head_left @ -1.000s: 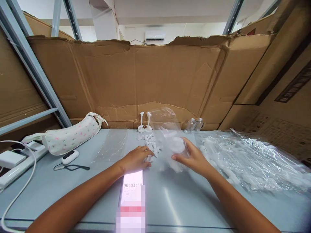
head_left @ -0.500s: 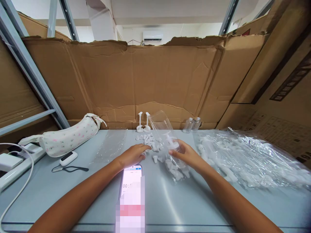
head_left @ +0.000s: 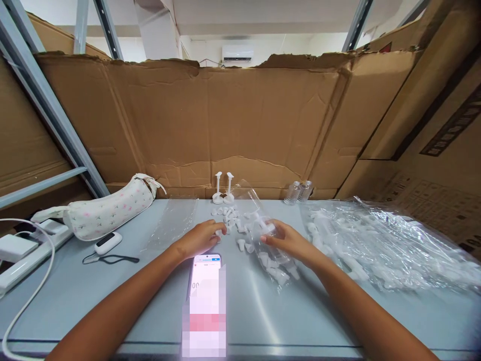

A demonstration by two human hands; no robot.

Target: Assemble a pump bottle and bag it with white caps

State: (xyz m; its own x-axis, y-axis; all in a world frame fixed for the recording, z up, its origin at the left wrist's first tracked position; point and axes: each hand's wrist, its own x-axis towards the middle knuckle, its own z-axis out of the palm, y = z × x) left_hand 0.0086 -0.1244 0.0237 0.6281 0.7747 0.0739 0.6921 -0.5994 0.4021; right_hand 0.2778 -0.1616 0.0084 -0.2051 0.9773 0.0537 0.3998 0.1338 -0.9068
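Observation:
My right hand (head_left: 287, 240) is closed on a white plastic pump piece (head_left: 266, 228) at a clear plastic bag (head_left: 251, 200). The piece lies between thumb and fingers; whether it is inside the film I cannot tell. More white parts (head_left: 276, 273) rest in the bag's near end. My left hand (head_left: 203, 238) is just left of a pile of small white plastic parts (head_left: 231, 215), fingers bent toward the thumb. What they pinch, if anything, is too small to make out. Two white pump tops (head_left: 229, 189) stand upright behind the pile.
A phone (head_left: 205, 286) showing a timer lies near the front edge. Two clear bottles (head_left: 298, 192) stand at the back. A large clear bag of white parts (head_left: 376, 245) covers the right. On the left are a floral pouch (head_left: 108, 213), a small white device (head_left: 108, 243) and a power strip (head_left: 45, 250).
My left hand has drawn back slightly to the left from the small parts. The clear bag's upright end has sunk lower, and my right hand has stayed nearly in place.

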